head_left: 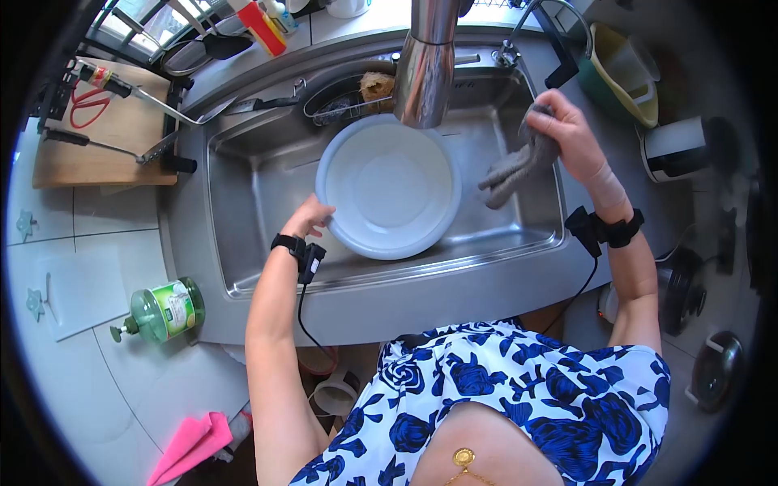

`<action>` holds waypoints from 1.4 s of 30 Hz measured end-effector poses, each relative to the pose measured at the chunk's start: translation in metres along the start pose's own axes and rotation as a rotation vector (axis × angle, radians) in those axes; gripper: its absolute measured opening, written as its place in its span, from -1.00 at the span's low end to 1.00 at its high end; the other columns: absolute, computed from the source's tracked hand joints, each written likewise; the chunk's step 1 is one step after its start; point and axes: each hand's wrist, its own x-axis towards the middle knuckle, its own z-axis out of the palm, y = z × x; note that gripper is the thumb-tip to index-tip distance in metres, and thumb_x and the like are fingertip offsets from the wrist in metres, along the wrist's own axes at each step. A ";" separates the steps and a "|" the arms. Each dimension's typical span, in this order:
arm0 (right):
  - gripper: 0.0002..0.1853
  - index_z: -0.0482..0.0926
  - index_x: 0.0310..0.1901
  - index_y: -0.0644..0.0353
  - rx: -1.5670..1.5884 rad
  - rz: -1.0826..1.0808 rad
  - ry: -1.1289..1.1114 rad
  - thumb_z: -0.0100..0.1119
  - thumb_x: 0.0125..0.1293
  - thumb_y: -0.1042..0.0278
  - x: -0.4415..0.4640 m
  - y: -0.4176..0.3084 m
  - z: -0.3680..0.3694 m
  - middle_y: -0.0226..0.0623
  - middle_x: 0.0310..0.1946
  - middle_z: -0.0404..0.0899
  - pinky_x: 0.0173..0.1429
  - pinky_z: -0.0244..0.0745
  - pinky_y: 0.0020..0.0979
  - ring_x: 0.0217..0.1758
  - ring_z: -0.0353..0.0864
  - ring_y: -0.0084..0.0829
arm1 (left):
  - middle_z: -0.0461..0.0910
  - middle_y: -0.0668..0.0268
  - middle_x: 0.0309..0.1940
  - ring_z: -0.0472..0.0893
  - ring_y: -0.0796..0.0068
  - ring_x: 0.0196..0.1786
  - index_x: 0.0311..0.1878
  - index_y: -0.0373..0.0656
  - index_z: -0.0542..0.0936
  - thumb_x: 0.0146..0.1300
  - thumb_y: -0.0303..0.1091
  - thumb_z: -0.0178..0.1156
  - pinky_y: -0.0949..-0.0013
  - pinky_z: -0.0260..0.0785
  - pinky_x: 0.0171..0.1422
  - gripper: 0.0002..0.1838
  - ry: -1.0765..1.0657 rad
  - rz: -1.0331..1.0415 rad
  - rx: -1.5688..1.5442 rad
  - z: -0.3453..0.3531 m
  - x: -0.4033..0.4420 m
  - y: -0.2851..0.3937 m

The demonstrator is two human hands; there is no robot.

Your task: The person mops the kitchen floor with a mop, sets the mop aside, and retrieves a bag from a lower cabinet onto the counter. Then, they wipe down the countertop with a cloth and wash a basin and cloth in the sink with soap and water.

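A white basin (391,186) sits in the stainless steel sink (231,190), below the metal faucet (425,81). My left hand (308,217) holds the basin's left rim, with some fingers partly hidden by the edge. Over the sink's right side, my right hand (569,142) is closed on a grey cloth (519,172), which hangs down from the fingers, apart from the basin. The inside of the basin looks bare and white.
A wire rack with a sponge (377,87) is behind the basin. Left are a wooden board (105,130), a spatula (219,109) and a green soap bottle (168,310). A green-yellow tub (620,77) and a white-and-black container (677,150) stand right.
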 end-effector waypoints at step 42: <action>-0.69 0.53 -0.13 0.17 -1.263 -0.328 -0.007 -0.10 0.29 0.16 0.129 0.010 0.028 -0.11 -0.26 0.56 -0.05 0.44 -0.26 -0.17 0.54 -0.15 | 0.45 0.13 -0.22 0.54 0.36 -0.20 -0.07 -0.32 0.35 0.09 -0.41 -0.05 0.32 0.48 -0.05 -0.69 -0.476 0.196 -0.969 0.024 -0.102 0.007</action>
